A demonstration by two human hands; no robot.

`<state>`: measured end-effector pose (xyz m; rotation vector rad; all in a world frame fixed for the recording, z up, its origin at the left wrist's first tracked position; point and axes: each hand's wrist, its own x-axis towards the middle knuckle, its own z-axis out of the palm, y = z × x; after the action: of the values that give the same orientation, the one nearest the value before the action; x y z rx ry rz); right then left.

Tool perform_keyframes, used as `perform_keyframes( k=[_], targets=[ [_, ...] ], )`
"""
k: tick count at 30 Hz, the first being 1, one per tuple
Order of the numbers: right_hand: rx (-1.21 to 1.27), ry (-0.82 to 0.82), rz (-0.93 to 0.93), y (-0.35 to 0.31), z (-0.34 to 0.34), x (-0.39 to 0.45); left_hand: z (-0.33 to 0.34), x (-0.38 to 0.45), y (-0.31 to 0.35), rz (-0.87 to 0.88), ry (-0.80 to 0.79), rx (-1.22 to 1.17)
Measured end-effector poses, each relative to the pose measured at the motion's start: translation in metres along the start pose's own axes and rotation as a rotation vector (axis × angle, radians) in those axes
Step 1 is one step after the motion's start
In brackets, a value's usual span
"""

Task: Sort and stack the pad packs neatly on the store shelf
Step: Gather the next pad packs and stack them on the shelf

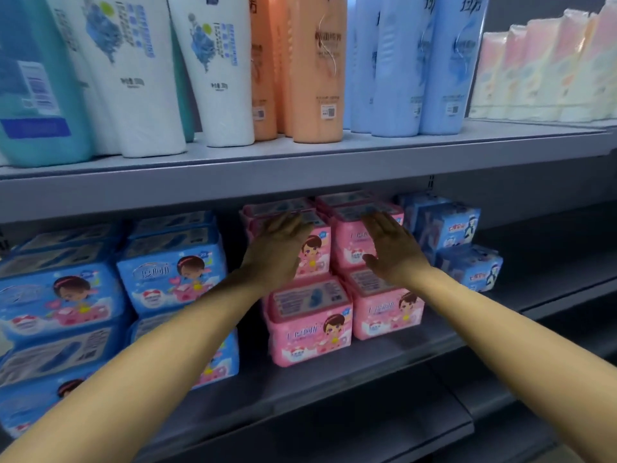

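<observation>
Pink pad packs (310,324) stand stacked two high in the middle of the grey shelf (334,379). My left hand (277,248) lies flat with straight fingers against the upper left pink pack (315,252). My right hand (392,248) is held flat with straight fingers by the upper right pink pack (350,242); whether it touches the pack I cannot tell. Neither hand grips anything. Blue pad packs (170,269) are piled at the left. Smaller blue packs (464,242) sit stacked at the right, slightly askew.
The shelf above (300,168) carries white, orange and blue bottles (317,68) and pastel packs (547,71) at the far right. Bare shelf shows to the right of the small blue packs. A lower shelf edge (367,429) juts out below.
</observation>
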<state>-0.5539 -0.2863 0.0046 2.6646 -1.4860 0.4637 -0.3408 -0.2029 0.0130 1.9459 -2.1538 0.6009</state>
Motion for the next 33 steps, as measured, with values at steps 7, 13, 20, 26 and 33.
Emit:
perform_keyframes(
  k=[7,13,20,26,33],
  targets=[
    [-0.011,0.171,-0.042,-0.003,0.017,0.018,0.008,0.017,0.001,-0.061,0.047,0.055],
    [0.005,0.196,-0.101,0.004,0.017,0.021,0.003,0.008,0.009,-0.072,0.042,0.044],
    [0.126,0.189,-0.187,0.026,0.021,-0.007,0.003,-0.027,0.041,0.031,0.020,-0.126],
    [0.271,0.130,-0.325,0.052,0.031,-0.040,0.023,-0.053,0.067,-0.074,-0.233,-0.135],
    [0.054,-0.095,-0.484,0.075,0.049,-0.044,0.038,-0.061,0.081,-0.189,-0.249,0.012]
  ],
)
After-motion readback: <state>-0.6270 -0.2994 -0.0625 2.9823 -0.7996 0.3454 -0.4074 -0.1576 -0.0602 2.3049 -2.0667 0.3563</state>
